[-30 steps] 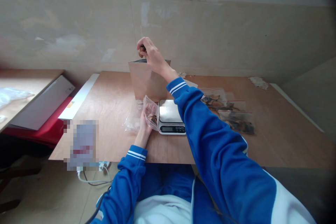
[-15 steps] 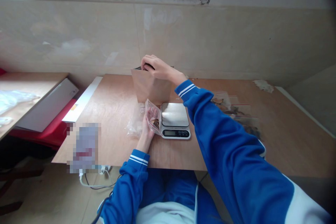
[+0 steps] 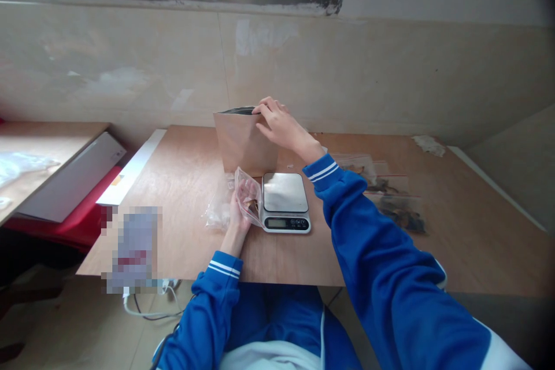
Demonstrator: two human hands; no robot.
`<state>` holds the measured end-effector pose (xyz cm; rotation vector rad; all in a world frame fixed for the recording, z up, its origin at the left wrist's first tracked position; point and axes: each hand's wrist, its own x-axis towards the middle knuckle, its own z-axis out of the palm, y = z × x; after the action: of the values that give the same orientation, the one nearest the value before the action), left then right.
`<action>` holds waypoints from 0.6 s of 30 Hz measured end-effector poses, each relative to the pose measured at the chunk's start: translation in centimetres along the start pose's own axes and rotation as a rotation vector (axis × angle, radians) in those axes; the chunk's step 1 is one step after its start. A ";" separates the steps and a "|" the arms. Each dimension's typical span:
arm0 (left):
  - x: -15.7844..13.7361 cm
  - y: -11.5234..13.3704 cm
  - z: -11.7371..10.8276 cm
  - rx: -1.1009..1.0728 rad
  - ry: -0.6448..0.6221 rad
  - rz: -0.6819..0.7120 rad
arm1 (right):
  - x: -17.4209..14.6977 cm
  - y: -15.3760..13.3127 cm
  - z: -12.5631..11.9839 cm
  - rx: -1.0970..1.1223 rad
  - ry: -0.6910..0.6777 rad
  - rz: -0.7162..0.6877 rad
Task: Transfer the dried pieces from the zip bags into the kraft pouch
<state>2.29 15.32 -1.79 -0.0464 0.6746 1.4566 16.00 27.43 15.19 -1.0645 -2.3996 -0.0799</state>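
My left hand (image 3: 237, 213) is closed on a clear zip bag (image 3: 248, 185), beside the scale's left edge. The bag's mouth gapes, and a few brown and dark pieces (image 3: 252, 206) lie inside. At the top right of a standing brown paper bag (image 3: 247, 141) is my right hand (image 3: 277, 121), its fingers apart and their tips at the bag's rim. I see nothing held in it. The paper bag's mouth is open and dark inside; its contents are hidden. A kitchen scale (image 3: 286, 193) stands in front of it with a bare metal plate; its display cannot be read.
Several clear bags of dark dried pieces (image 3: 401, 211) lie on the right of the wooden table (image 3: 347, 260). Other clear plastic bags (image 3: 219, 211) lie left of my left hand. A pixelated object (image 3: 136, 248) with a white cable is at the front left edge.
My right hand has moved right along the paper bag's rim, and its fingers have spread. Something dark showed under those fingers before. My left hand keeps hold of the zip bag. The view has shifted slightly.
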 end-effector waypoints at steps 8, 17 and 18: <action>0.3 -0.4 0.0 0.111 -0.002 -0.059 | -5.9 1.7 0.5 0.166 0.262 0.158; -1.3 1.0 0.5 0.259 -0.050 -0.064 | -20.6 -0.6 9.5 0.579 0.489 0.811; -1.4 1.1 0.3 0.266 -0.045 -0.050 | -21.5 -1.1 10.3 0.632 0.486 0.862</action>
<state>1.40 14.38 -0.56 0.1743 0.8198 1.3056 22.98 14.67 -3.75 -1.4312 -1.2496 0.5992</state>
